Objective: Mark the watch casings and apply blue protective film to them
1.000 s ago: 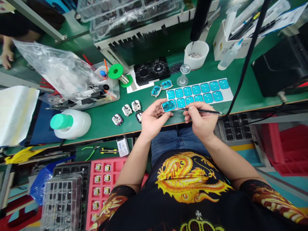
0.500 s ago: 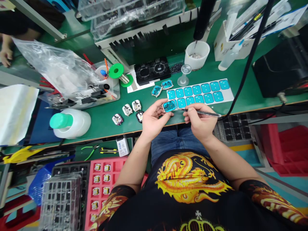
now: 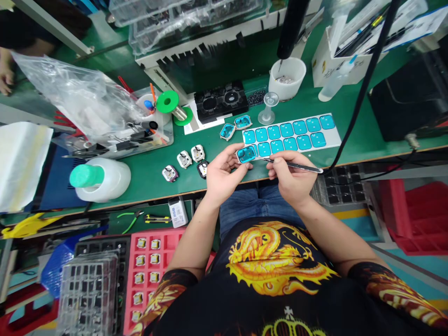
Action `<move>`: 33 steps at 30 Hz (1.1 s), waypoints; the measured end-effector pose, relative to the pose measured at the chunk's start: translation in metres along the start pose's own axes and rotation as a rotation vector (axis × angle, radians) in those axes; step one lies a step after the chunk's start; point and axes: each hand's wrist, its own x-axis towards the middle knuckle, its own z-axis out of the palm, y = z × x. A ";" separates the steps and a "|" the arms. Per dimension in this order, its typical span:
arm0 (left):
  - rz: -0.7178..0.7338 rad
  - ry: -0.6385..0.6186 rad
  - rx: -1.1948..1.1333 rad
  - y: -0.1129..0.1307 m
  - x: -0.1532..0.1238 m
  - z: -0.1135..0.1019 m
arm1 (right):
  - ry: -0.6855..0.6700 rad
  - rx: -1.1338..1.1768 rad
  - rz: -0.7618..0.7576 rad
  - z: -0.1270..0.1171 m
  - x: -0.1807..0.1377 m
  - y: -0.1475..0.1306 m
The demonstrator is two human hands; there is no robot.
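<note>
Between the thumb and fingers of my left hand (image 3: 226, 175) is a watch case (image 3: 246, 154) with a blue film around its opening. My right hand (image 3: 292, 176) pinches metal tweezers (image 3: 301, 167), whose tips reach the case's right edge. Just behind lies a white sheet (image 3: 332, 136) carrying two rows of blue square stickers. Two more watch cases with blue film, one of them this case (image 3: 227, 131), rest left of the sheet. Several cases without blue film, such as the white case (image 3: 184, 159), lie left of my left hand.
A clear suction-cup tool (image 3: 268, 109) and a white cup (image 3: 287, 78) stand behind the sheet. Leftward are a solder spool (image 3: 171, 103) and a white bottle (image 3: 108, 179). A black cable (image 3: 362, 88) crosses the right side. Red trays (image 3: 171, 249) sit below the bench edge.
Both hands, the case and the tweezers hold nearly the same position. The camera view has shifted very slightly.
</note>
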 end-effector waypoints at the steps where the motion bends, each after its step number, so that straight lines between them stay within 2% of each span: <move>1: 0.000 0.000 -0.004 0.000 0.000 0.000 | 0.002 -0.002 0.000 0.000 0.000 0.000; 33: -0.006 0.011 0.001 0.002 0.000 0.003 | 0.026 -0.033 0.003 0.003 0.002 0.000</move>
